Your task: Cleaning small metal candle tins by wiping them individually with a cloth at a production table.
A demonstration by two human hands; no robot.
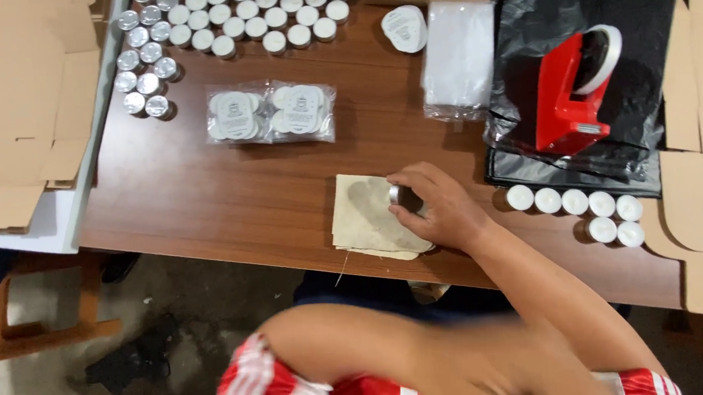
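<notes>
**A tealight pressed onto a cloth at the table's edge**

We see a small metal-cupped tealight (401,196) sitting on a beige cloth (367,217) near the front edge of a brown wooden table (203,191). Our right hand (434,204) curls over it, fingertips closed around its rim. The left hand is a blurred shape low in the frame, so we cannot tell whether it is open or closed.

We judge the tealight light and smooth-sided, its thin cup easy to dent, so the rim is the safest place to grip. The cloth looks soft and limp.

To the right lie seven white tealights (583,210), beside a red tape dispenser (571,95) on black plastic (569,9). Farther back sit two clear packets of round labels (270,112), and many rows of more tealights (248,15).
</notes>
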